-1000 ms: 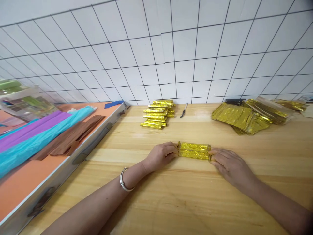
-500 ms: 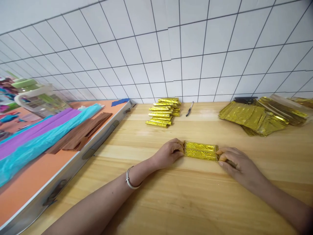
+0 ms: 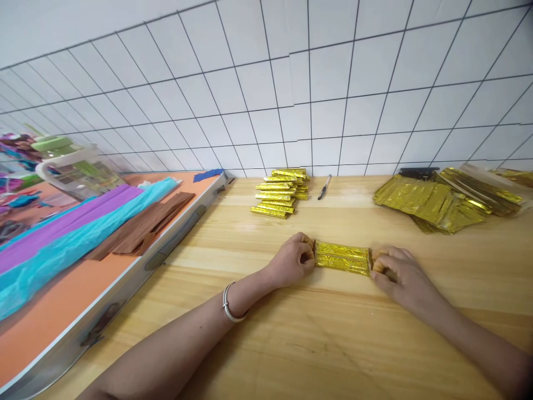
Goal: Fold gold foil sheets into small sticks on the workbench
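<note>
A gold foil piece (image 3: pixel 342 258) with a crease along its length lies flat on the wooden table (image 3: pixel 291 339). Its left end is pinched in my left hand (image 3: pixel 293 260), which has a silver bangle at the wrist. At the right end, the fingers of my right hand (image 3: pixel 397 272) are closed on the foil's edge. Beyond my left hand is a stack of narrow folded gold strips (image 3: pixel 277 194). Flat gold foil sheets (image 3: pixel 428 201) lie in a fanned pile at the back right.
A pen (image 3: pixel 324 188) lies near the tiled wall, beside the folded strips. On the left, an orange surface with a raised edge (image 3: pixel 179 233) holds purple, turquoise and brown paper (image 3: pixel 144 225). A clear jug with a green lid (image 3: pixel 77 166) stands behind.
The view has shifted slightly, so the left surface appears a little further right. Both hands keep their hold on the foil ends, with the fingers slightly more curled.
</note>
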Motion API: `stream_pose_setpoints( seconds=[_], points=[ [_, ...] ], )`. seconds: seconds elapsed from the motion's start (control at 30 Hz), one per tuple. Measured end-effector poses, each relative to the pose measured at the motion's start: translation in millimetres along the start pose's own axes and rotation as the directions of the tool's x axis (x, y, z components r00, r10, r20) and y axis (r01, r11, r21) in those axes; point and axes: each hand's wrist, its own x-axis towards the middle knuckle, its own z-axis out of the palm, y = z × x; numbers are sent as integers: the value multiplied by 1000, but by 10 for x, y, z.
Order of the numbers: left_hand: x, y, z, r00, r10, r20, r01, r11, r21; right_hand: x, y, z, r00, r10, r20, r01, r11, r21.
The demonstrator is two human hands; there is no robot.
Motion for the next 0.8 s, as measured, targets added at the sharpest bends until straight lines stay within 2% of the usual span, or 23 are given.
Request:
stream_pose_setpoints(
  seconds=[0.23, 0.57, 0.8],
  points=[
    [5, -13, 18, 1000, 3, -6, -3, 999, 33, 22, 21, 7, 1000, 9, 29, -9, 1000, -30],
    [-9, -24, 32, 1000, -11, -18, 12, 1000, 28, 24, 6, -28, 1000, 13, 7, -13, 1000, 3],
    [-4, -25, 8, 998, -34, -44, 34, 999, 0, 29, 40, -21, 999, 13, 35, -13, 1000, 24]
  ],
)
